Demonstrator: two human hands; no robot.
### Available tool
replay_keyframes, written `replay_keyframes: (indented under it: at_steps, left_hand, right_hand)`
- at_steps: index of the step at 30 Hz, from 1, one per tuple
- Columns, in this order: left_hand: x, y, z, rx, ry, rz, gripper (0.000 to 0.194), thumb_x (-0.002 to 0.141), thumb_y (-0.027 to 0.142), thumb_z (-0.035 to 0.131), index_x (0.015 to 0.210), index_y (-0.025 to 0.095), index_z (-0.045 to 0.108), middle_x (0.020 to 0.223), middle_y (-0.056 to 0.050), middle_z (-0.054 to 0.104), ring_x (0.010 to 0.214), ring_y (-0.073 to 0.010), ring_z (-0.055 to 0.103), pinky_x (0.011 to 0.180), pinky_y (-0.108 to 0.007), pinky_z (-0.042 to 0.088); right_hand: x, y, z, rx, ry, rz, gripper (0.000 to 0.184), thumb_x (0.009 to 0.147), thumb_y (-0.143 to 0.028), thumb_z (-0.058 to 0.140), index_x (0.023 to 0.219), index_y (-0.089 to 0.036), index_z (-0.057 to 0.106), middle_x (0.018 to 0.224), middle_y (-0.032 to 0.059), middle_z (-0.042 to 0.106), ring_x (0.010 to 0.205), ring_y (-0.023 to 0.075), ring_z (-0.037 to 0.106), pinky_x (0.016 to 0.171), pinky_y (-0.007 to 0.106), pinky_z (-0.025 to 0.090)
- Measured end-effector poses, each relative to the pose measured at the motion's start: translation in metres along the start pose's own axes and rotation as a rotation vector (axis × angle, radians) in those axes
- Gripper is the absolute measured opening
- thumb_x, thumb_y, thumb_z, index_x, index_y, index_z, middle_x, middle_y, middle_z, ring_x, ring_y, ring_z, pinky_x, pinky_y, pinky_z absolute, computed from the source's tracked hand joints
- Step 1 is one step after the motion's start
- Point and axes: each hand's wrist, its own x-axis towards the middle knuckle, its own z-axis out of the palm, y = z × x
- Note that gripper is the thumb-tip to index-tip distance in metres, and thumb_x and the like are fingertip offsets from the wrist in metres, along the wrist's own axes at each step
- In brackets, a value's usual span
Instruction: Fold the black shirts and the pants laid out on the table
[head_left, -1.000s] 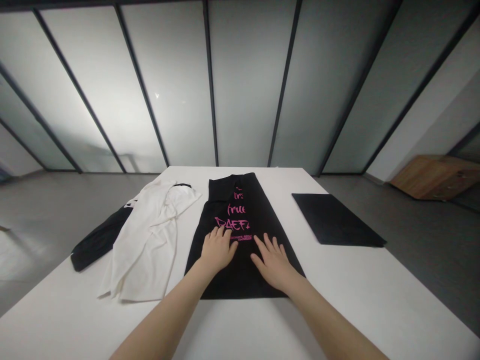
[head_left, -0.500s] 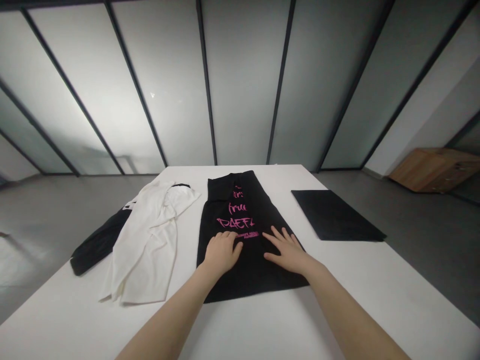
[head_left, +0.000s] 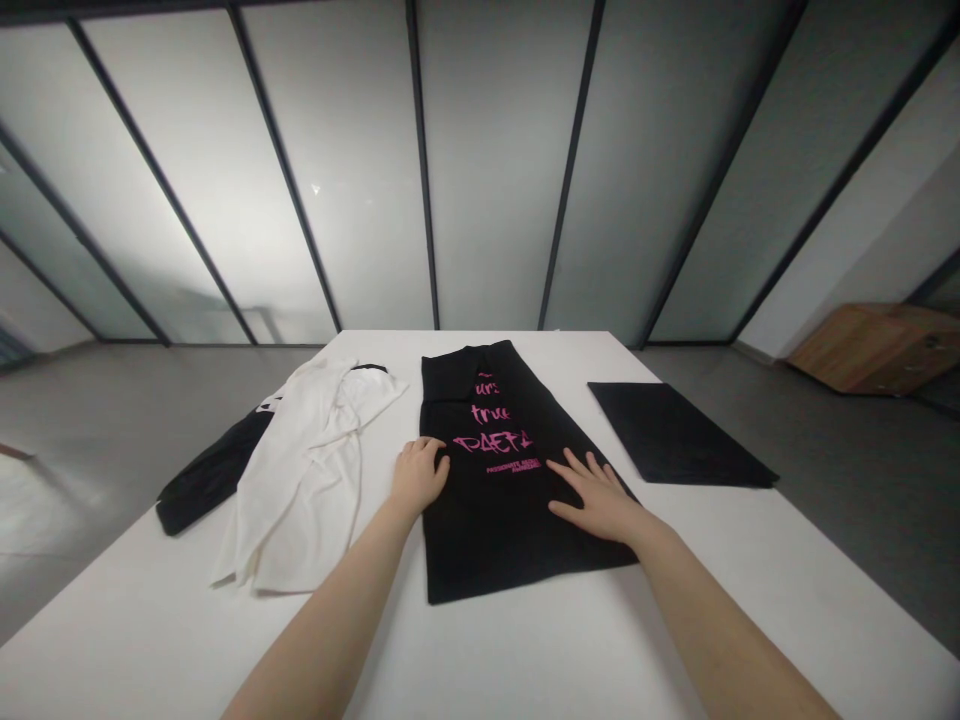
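Observation:
A black garment with pink lettering (head_left: 499, 520) lies folded lengthwise in the middle of the white table (head_left: 570, 650). My left hand (head_left: 417, 476) rests on the garment's left edge, fingers bent and pressing on the cloth. My right hand (head_left: 598, 493) lies flat on its right side, fingers spread. Neither hand holds anything up.
A white garment (head_left: 300, 480) lies crumpled to the left, partly over another black garment (head_left: 206, 480). A flat folded black cloth (head_left: 675, 435) sits at the right of the table. Glass panels stand behind, and a wooden cabinet (head_left: 877, 345) is on the floor at far right.
Both hands have slid apart from the middle of the black garment toward its left and right edges. The garment has shifted and now lies straighter.

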Motion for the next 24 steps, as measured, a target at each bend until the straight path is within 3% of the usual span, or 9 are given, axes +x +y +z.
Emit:
replay_keyframes:
  at_steps: [3, 6, 11, 14, 16, 19, 24]
  left_hand:
    - [-0.001, 0.0, 0.004, 0.037, 0.015, -0.075, 0.036, 0.1, 0.034, 0.057, 0.132, 0.023, 0.068, 0.147, -0.014, 0.061, 0.134, -0.0336, 0.056, 0.11, -0.048, 0.045]
    - [-0.002, 0.001, 0.006, 0.052, 0.012, -0.107, 0.04, 0.101, 0.036, 0.056, 0.137, 0.022, 0.065, 0.152, -0.017, 0.057, 0.14, -0.0344, 0.053, 0.114, -0.051, 0.043]
    - [-0.003, 0.001, 0.008, 0.069, -0.001, -0.096, 0.04, 0.099, 0.031, 0.057, 0.136, 0.022, 0.066, 0.151, -0.017, 0.057, 0.14, -0.0345, 0.054, 0.115, -0.051, 0.043]
    - [-0.002, 0.0, 0.01, 0.064, 0.008, -0.084, 0.041, 0.096, 0.025, 0.057, 0.135, 0.021, 0.066, 0.152, -0.017, 0.057, 0.14, -0.0335, 0.054, 0.117, -0.05, 0.042]
    - [-0.001, -0.001, 0.011, 0.046, 0.02, -0.08, 0.042, 0.093, 0.022, 0.057, 0.133, 0.022, 0.067, 0.152, -0.016, 0.056, 0.14, -0.0327, 0.055, 0.118, -0.048, 0.042]
    - [0.001, -0.005, 0.014, -0.008, 0.04, -0.06, 0.041, 0.091, 0.018, 0.057, 0.13, 0.02, 0.069, 0.15, -0.016, 0.058, 0.14, -0.0318, 0.055, 0.119, -0.046, 0.042]
    - [0.006, -0.012, 0.019, -0.079, 0.08, -0.034, 0.034, 0.094, 0.021, 0.054, 0.124, 0.02, 0.071, 0.139, -0.016, 0.064, 0.139, -0.0306, 0.057, 0.119, -0.046, 0.043]
  right_hand:
    - [0.0, -0.018, 0.011, -0.018, 0.078, 0.008, 0.083, 0.102, -0.071, 0.041, 0.172, -0.029, 0.024, 0.18, 0.0098, 0.005, 0.163, 0.0434, 0.001, 0.13, 0.066, 0.009]
    - [-0.005, -0.039, 0.018, -0.013, 0.102, -0.071, 0.08, 0.107, -0.068, 0.03, 0.173, -0.024, 0.022, 0.179, 0.0117, 0.005, 0.164, 0.0397, 0.0, 0.131, 0.063, 0.011]
    - [-0.018, -0.059, 0.018, -0.038, 0.024, -0.209, 0.079, 0.105, -0.061, 0.042, 0.17, -0.018, 0.03, 0.178, 0.017, 0.015, 0.164, 0.0426, 0.009, 0.13, 0.062, 0.017]
    - [-0.023, -0.063, 0.014, -0.029, 0.042, -0.238, 0.072, 0.104, -0.053, 0.05, 0.167, -0.018, 0.04, 0.176, 0.0178, 0.025, 0.162, 0.043, 0.021, 0.128, 0.059, 0.026]
    - [-0.025, -0.067, 0.009, -0.015, 0.1, -0.261, 0.062, 0.104, -0.046, 0.053, 0.159, -0.019, 0.053, 0.17, 0.0171, 0.04, 0.156, 0.0406, 0.036, 0.124, 0.056, 0.033]
    - [-0.029, -0.075, 0.002, 0.038, 0.18, -0.31, 0.046, 0.105, -0.04, 0.052, 0.144, -0.02, 0.068, 0.149, 0.0145, 0.063, 0.133, 0.0337, 0.058, 0.113, 0.05, 0.046]
    - [-0.034, -0.084, -0.002, 0.226, 0.15, -0.418, 0.034, 0.105, -0.033, 0.053, 0.128, -0.02, 0.075, 0.125, 0.0105, 0.074, 0.113, 0.0246, 0.068, 0.102, 0.038, 0.052]
